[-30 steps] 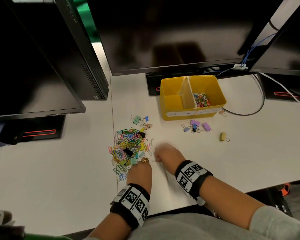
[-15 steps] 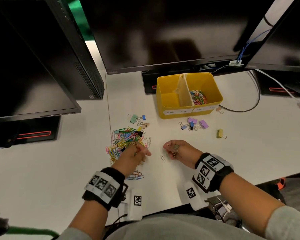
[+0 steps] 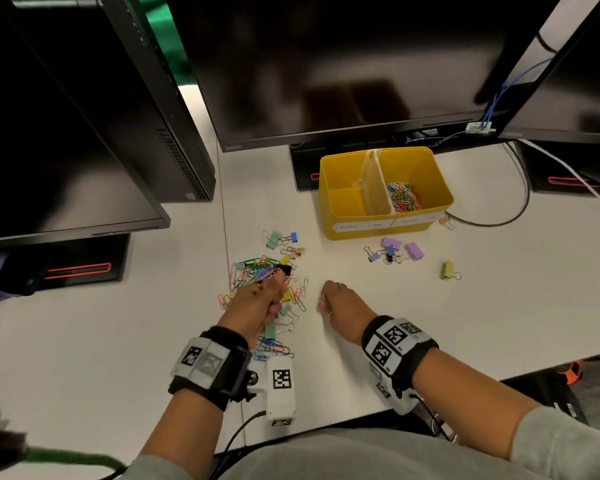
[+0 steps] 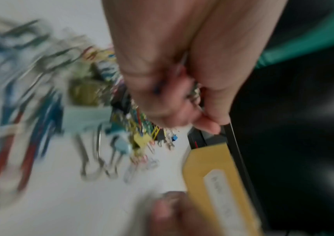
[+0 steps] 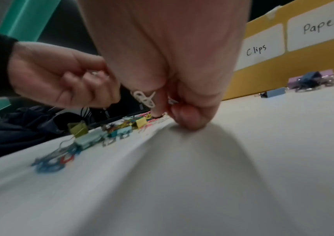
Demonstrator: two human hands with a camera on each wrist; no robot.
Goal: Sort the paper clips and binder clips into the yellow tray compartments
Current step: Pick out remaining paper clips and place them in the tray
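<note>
Both hands worked the mixed pile (image 3: 264, 289) on the tabletop (image 3: 430, 323), the left hand (image 3: 257, 306) with fingers curled round gathered paper clips, the right hand (image 3: 340, 306) pinching a white paper clip (image 5: 145, 99), presumably to carry handfuls to the yellow tray (image 3: 440, 202).

A white desk (image 3: 499, 323) carries a yellow tray (image 3: 385, 226), a clip pile (image 3: 257, 271), scattered binder clips (image 3: 395, 251) and monitor bases (image 3: 80, 268).

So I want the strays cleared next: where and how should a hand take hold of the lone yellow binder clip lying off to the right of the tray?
Probably pinch the yellow binder clip across its folded body, coming straight down from above. It lies apart on the bare desk, wire handles pointing right toward the desk's open side, so the blocky body offers the firmer hold.
</note>
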